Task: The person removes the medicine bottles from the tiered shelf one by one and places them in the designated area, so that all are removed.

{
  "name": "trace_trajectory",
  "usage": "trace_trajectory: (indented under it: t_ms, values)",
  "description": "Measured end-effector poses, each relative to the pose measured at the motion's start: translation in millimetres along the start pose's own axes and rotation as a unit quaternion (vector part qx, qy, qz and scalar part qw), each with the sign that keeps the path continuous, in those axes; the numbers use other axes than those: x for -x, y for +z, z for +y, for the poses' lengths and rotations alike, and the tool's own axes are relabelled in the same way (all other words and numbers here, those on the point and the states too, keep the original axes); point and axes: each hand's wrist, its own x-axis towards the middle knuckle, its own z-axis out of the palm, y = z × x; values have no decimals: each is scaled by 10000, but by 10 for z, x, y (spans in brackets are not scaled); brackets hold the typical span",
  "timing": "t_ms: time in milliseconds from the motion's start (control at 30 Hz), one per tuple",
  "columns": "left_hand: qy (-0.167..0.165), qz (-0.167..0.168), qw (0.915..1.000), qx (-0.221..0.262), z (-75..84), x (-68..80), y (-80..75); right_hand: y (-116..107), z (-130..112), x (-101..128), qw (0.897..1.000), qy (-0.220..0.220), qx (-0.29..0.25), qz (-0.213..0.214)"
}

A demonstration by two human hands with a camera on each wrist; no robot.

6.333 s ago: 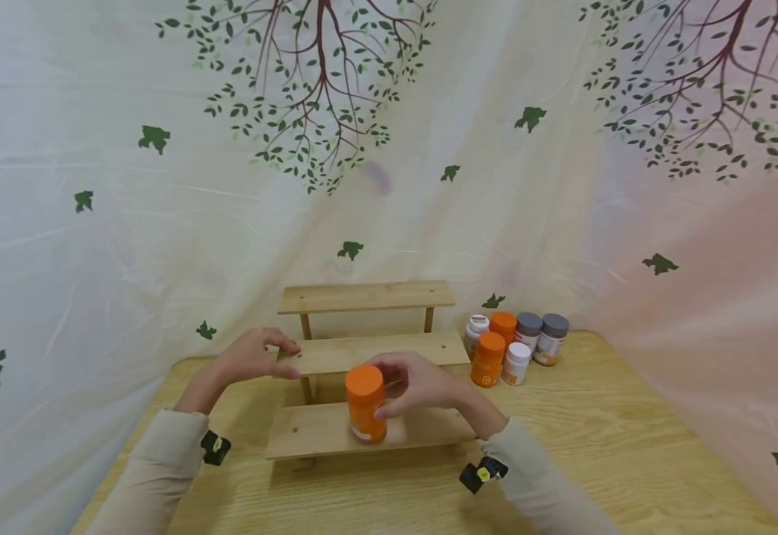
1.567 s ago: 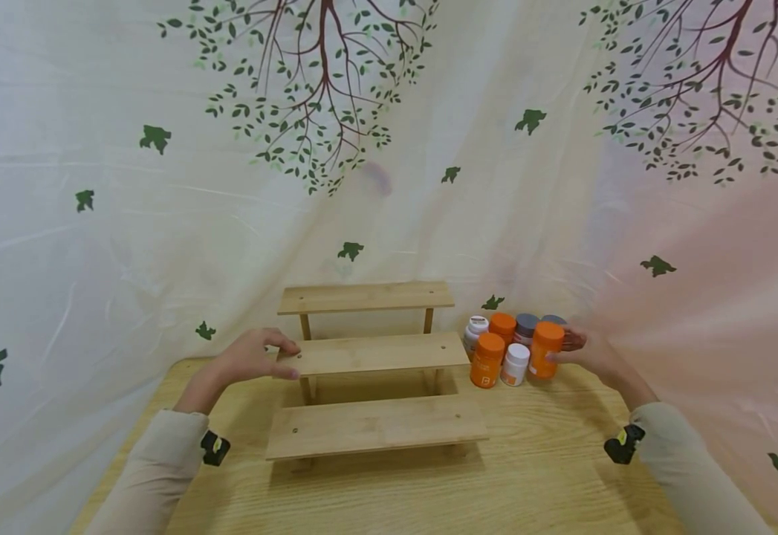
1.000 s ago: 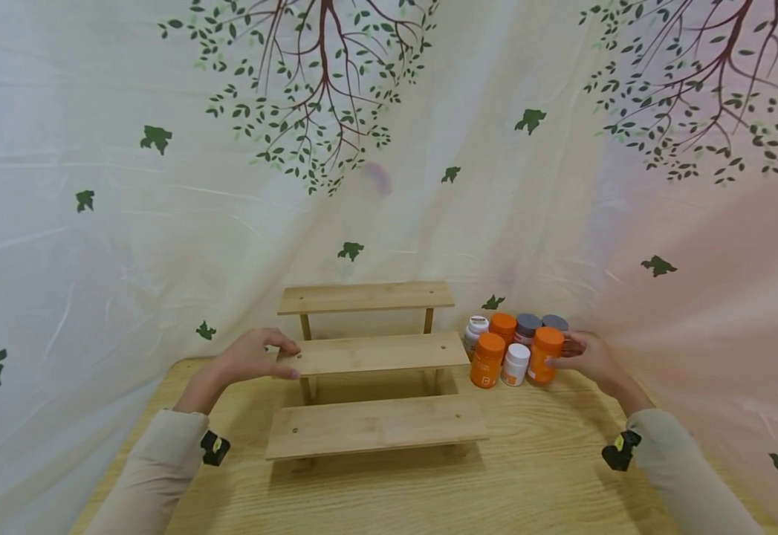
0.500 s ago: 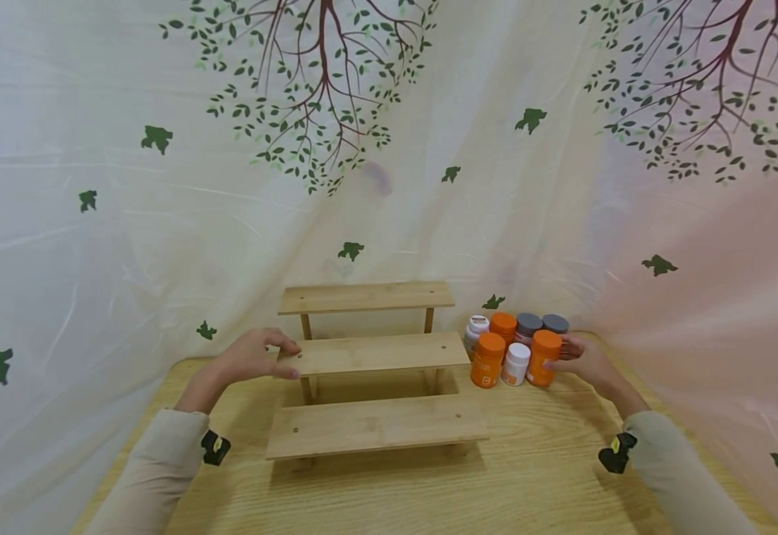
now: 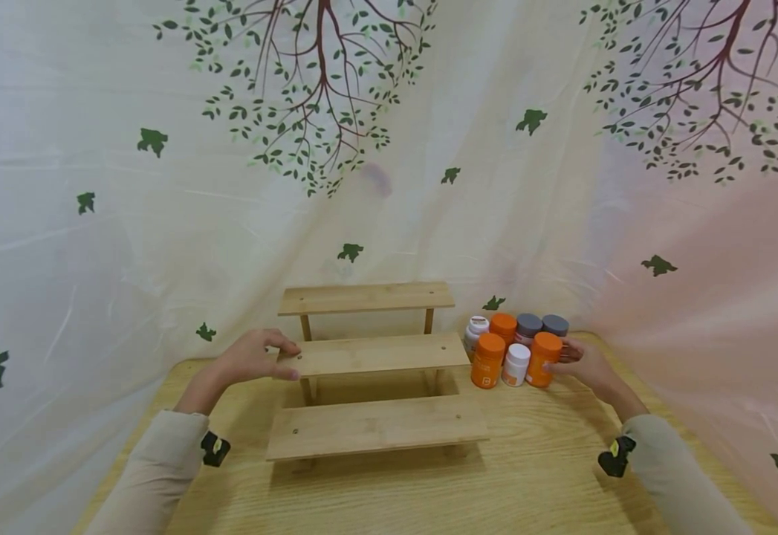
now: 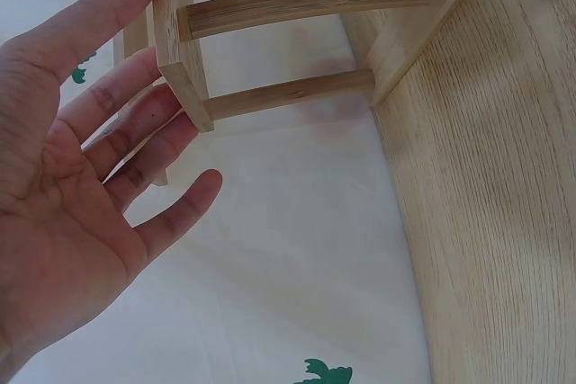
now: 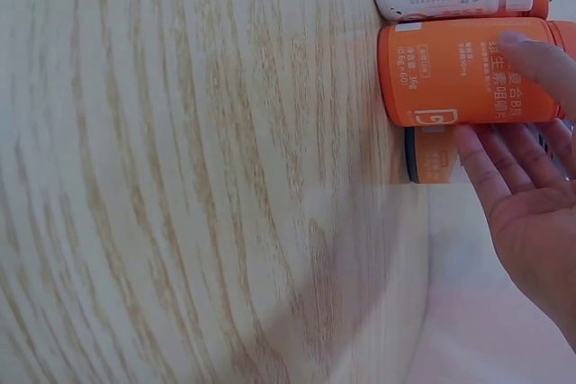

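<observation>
A three-tier wooden shelf [image 5: 368, 364] stands mid-table, its middle board's end touched by the straight, relaxed fingers of the left hand [image 5: 250, 358], which grips nothing. At the shelf's far side a cluster of bottles [image 5: 514, 342] stands upright; the orange bottle [image 5: 544, 359] at its near corner sits directly ahead of the right hand [image 5: 584, 361], whose loosely spread fingers [image 7: 486, 164] lie along its side, thumb over the top (whether they truly clamp it cannot be told). Its long axis runs vertical, crosswise to those fingers. The right hand is far nearer.
</observation>
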Motion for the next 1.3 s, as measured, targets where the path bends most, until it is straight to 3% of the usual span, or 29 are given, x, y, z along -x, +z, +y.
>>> trace_trajectory:
  t_ms: [300, 633, 1033, 1300]
  values:
    - [51, 7, 10000, -27, -27, -27, 4, 15, -30, 32, 10000, 44, -42, -57]
    - [-24, 37, 10000, 52, 56, 81, 31, -21, -4, 37, 9996, -194, -180, -140]
    - [-236, 133, 9996, -49, 160, 152, 62, -29, -22, 72, 9994, 31, -174, -287]
    - [-138, 170, 9997, -91, 194, 188, 84, -37, -44, 94, 9994, 26, -168, -313]
